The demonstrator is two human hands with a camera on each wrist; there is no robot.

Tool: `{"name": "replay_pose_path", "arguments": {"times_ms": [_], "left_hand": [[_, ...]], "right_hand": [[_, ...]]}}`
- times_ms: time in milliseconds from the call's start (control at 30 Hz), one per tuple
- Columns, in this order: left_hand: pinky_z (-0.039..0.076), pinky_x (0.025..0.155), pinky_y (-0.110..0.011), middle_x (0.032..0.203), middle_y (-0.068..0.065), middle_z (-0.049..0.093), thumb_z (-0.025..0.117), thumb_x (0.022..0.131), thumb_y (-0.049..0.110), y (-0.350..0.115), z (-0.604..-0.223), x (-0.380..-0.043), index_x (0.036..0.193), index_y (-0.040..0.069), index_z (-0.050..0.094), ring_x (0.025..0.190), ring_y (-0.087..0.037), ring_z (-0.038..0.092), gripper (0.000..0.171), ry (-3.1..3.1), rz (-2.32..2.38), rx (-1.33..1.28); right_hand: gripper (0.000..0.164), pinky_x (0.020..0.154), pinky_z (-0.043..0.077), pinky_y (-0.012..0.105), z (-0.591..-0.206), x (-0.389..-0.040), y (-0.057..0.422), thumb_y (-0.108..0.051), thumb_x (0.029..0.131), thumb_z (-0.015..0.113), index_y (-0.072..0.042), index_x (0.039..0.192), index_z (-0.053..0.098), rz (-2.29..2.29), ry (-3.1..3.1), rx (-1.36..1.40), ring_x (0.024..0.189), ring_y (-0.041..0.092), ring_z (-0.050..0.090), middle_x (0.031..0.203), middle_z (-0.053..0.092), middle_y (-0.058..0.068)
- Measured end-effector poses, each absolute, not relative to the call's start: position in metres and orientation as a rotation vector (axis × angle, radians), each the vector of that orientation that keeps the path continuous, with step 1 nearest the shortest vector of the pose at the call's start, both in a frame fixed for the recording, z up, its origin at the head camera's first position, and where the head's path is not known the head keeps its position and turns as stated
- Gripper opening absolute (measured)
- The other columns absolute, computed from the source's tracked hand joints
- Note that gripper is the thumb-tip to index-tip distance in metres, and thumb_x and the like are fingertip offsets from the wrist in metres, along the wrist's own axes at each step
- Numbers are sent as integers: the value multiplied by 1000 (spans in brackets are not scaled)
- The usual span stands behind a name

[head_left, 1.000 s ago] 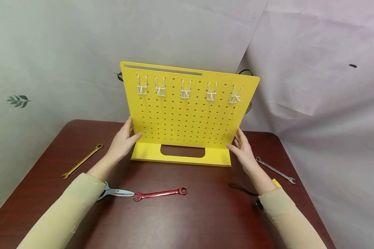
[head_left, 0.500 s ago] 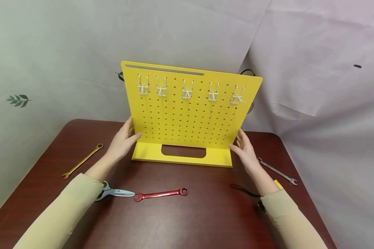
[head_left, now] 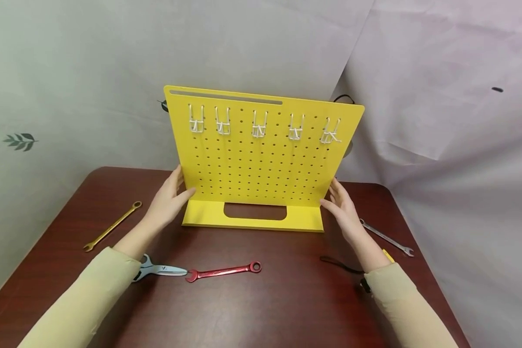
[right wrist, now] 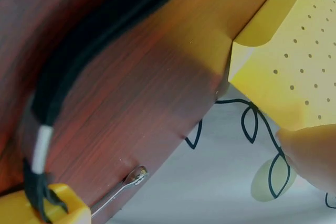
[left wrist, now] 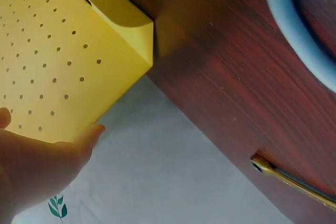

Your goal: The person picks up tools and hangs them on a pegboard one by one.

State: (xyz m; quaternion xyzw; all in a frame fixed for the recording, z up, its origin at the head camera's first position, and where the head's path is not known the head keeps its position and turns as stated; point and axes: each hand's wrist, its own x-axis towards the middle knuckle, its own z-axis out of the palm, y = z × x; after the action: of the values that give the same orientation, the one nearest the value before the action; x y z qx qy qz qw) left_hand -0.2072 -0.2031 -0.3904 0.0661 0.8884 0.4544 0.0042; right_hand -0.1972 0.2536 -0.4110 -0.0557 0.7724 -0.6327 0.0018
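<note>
A yellow pegboard (head_left: 252,164) stands upright on its yellow base at the back of the table, several white wire hooks (head_left: 258,124) in a row near its top. My left hand (head_left: 167,200) grips its left edge low down, thumb in front and fingers round the side. On the opposite edge, my right hand (head_left: 341,208) holds it the same way. The left wrist view has the board's perforated face (left wrist: 58,51) beside the left thumb and finger. In the right wrist view, part of the right hand (right wrist: 310,153) lies against the board's side edge.
Light blue scissors (head_left: 163,269) and a red wrench (head_left: 224,272) lie in front of the board. A gold wrench (head_left: 113,226) is at left, a silver wrench (head_left: 387,237) at right. Under the right forearm sits a yellow item (head_left: 388,255) with a black strap (head_left: 341,264). Cloth hangs behind.
</note>
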Motion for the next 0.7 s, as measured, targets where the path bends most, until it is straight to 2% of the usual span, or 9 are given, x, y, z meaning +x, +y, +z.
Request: {"name": "replay_pose_path", "arguments": {"times_ms": [133,333,400,500,567,633,700], "left_hand": [[25,128,-66,175,-26,19,56,109,23,-208,-390,-202,169,0,5,161,-47,25,82,2787,1404,208],[27,128,-65,173,-28,25,55,109,20,-204,-391,-186,167,-4,14,159,-48,28,75,2777,1424,213],[29,127,-64,172,-28,27,55,109,19,-200,-392,-179,167,-4,17,158,-49,30,73,2776,1452,234],[31,126,-64,170,-28,32,57,108,17,-191,-391,-170,165,-3,23,156,-49,34,69,2796,1472,288],[33,125,-64,167,-27,37,59,108,16,-184,-392,-166,163,-3,29,153,-48,38,65,2821,1471,341],[34,125,-64,165,-25,42,60,107,14,-176,-393,-164,161,-2,35,151,-48,42,62,2836,1469,393],[36,123,-64,162,-24,46,62,106,13,-167,-396,-163,158,-1,40,148,-47,46,59,2846,1458,440]], "right_hand": [[79,137,9,49,-412,-195,258,-3,107,54,-2,170,6,-1964,2426,-185,167,31,9,179,8,14],[76,135,13,53,-415,-182,269,-2,106,56,2,169,12,-1909,2444,-186,166,36,14,178,15,20],[75,134,17,51,-416,-176,275,-2,106,57,3,168,15,-1881,2464,-191,165,38,17,177,18,21],[73,132,27,33,-416,-168,283,-4,106,58,3,167,19,-1849,2498,-211,163,40,20,175,22,23],[72,125,34,18,-415,-163,288,-5,107,59,3,167,21,-1848,2512,-226,162,40,23,174,24,24],[70,116,36,8,-415,-159,294,-5,107,60,2,166,23,-1856,2528,-238,160,34,30,173,27,25],[69,112,38,6,-414,-155,299,-4,107,60,3,165,25,-1867,2547,-257,156,22,38,170,34,20]]}}
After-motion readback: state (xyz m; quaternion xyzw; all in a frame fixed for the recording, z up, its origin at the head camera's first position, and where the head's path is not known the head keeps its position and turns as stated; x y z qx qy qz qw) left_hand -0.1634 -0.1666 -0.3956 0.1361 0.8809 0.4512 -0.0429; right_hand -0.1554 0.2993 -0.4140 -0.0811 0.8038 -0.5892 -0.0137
